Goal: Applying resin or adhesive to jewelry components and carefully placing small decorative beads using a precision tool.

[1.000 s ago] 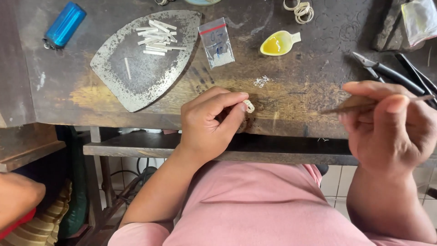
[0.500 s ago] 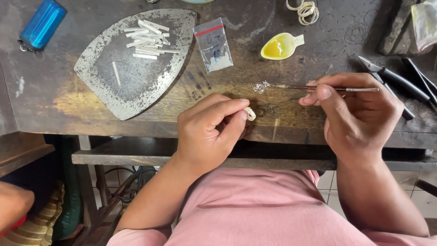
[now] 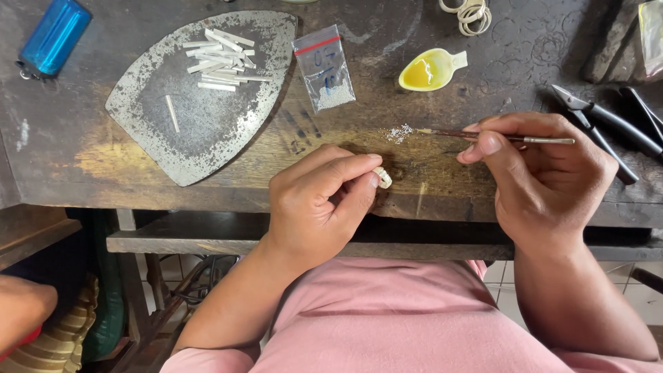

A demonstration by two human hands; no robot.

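Head view looks straight down over a pink shirt [image 3: 387, 311], cut off at the near edge, onto a dark, worn wooden counter [image 3: 442, 173]. At near left, part of another person's limb [image 3: 21, 311] pokes into the frame; too little shows to say more.

On the counter's near edge, the left hand [image 3: 318, 207] has its grip pinched shut: thumb and forefinger press a small pale ring-like piece [image 3: 382, 177], mostly hidden by the fingertips, so its exact shape is hard to make out. Right of it, the right hand [image 3: 545, 179] has its grip closed on a thin brush-like tool [image 3: 497, 136], held nearly level. The tool's tip points left and sits just beside a small patch of whitish grains [image 3: 399, 133] on the wood.

Farther back lie a yellow spoon-shaped dish [image 3: 431, 69], a small clear zip bag [image 3: 324, 69] and a flat iron-shaped metal plate [image 3: 207, 131] carrying a heap of pale sticks [image 3: 217, 59], with 1 stick apart. Black-handled pliers [image 3: 601, 124] lie at right, partly cut off. At far left is a blue lighter [image 3: 54, 36]; pale rings [image 3: 469, 10] are clipped by the far edge.
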